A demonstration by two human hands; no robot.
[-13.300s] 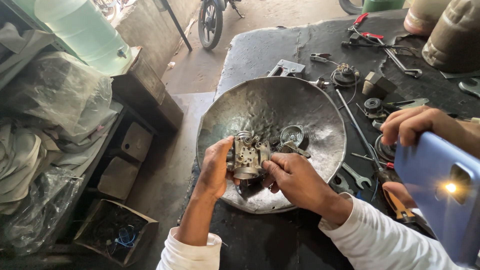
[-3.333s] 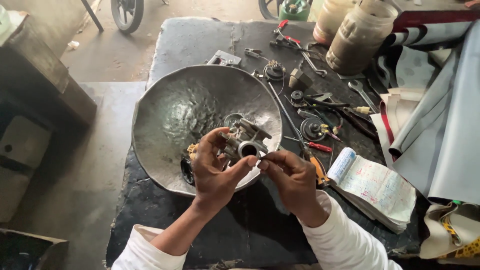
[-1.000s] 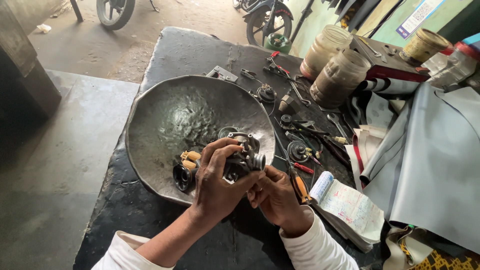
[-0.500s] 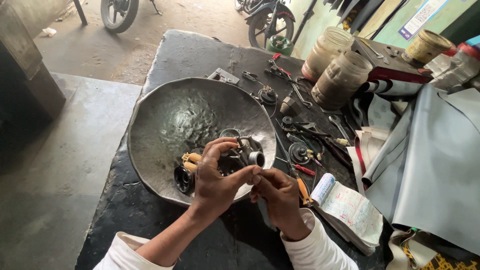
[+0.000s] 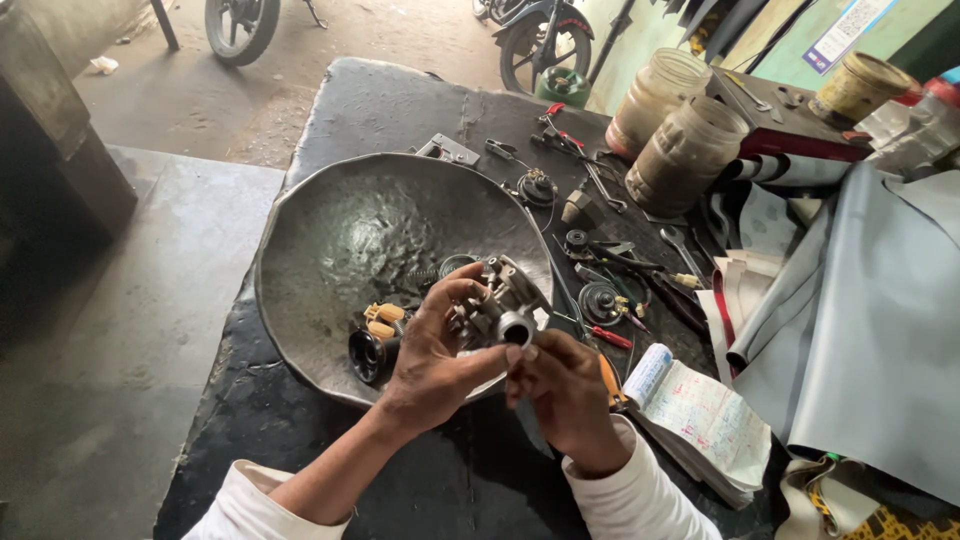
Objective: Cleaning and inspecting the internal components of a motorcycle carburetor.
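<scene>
Head view, left hand: the left hand point(image 5: 432, 352) is wrapped around a small grey metal carburetor body point(image 5: 497, 310), fingers curled over its top and thumb under it, holding it above the near rim of the basin.
Head view, right hand: the right hand point(image 5: 562, 385) is pinched narrow, fingertips point(image 5: 520, 355) pressed to the round port at the near end of the carburetor body; whether a small part sits between them cannot be told.
Head view, basin: a wide hammered metal basin point(image 5: 330, 240) rests on the dark tabletop point(image 5: 400, 100); inside lie a yellow float piece point(image 5: 383, 318), a black cup-shaped part point(image 5: 368, 355) and a spring, all apart from the body.
Head view, progress: judged from the loose parts, the body is stripped down and not yet whole; the float and cup remain off it.
Head view, surroundings: pliers, screwdrivers and small round parts lie to the right of the basin, with an open notebook point(image 5: 700, 425), two cloudy jars point(image 5: 685, 155) and grey sheeting point(image 5: 860, 330) beyond.
</scene>
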